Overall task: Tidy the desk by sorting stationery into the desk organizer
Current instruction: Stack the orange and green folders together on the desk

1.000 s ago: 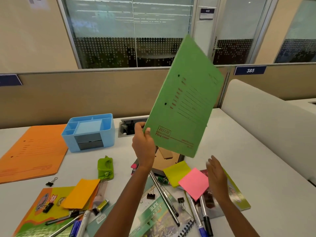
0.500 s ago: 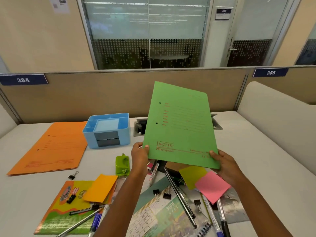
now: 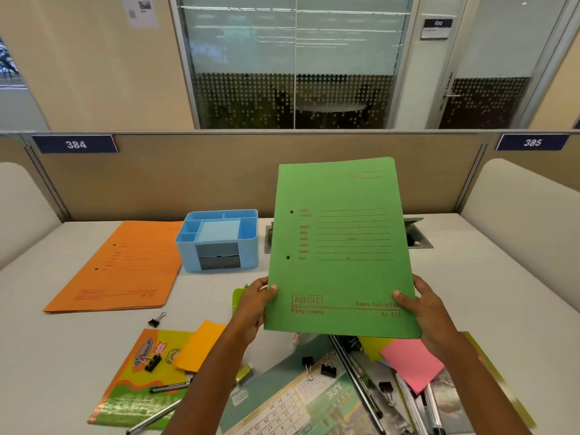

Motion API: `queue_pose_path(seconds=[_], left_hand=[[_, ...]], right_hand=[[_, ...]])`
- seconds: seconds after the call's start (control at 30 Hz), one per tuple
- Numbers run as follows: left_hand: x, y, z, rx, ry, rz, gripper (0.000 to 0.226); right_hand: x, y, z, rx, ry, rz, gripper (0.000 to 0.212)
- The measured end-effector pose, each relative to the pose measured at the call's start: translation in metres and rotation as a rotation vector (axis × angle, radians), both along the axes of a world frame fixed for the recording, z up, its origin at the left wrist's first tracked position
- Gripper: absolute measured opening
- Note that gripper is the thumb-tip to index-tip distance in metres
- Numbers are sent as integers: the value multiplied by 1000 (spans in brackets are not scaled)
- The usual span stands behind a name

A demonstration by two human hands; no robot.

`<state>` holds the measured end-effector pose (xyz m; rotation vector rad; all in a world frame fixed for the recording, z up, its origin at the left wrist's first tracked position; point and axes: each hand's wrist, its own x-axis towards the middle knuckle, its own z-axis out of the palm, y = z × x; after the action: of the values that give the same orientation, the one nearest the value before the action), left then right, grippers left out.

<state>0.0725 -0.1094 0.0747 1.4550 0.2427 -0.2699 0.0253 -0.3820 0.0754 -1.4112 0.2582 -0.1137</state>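
Holding the green card folder [image 3: 340,246] up over the messy white desk [image 3: 470,309], the left hand [image 3: 252,309] and right hand [image 3: 423,312] each pinch a bottom corner. It stands tall, long side pointing up, print facing us. The blue plastic organizer [image 3: 218,240] looks empty, so I think most sorting is left.

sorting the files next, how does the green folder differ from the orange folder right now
The green folder is held upright above the desk by the left hand and right hand; the orange folder lies flat on the desk, untouched, left of the blue organizer. Both show two punch holes and printed ruled lines.
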Motion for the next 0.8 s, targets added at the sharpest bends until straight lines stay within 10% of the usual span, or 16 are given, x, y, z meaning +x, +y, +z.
queue_pose_path(seconds=[0.1, 0.27, 0.8], left_hand=[[5, 8, 4, -2, -31, 59, 24], [6, 32, 3, 28, -67, 165, 21], [6, 217, -6, 117, -64, 497, 27]], right_hand=[[-2, 12, 4, -71, -28, 92, 81], [8, 43, 8, -164, -110, 141, 31], [48, 245, 29, -236, -159, 227, 40]])
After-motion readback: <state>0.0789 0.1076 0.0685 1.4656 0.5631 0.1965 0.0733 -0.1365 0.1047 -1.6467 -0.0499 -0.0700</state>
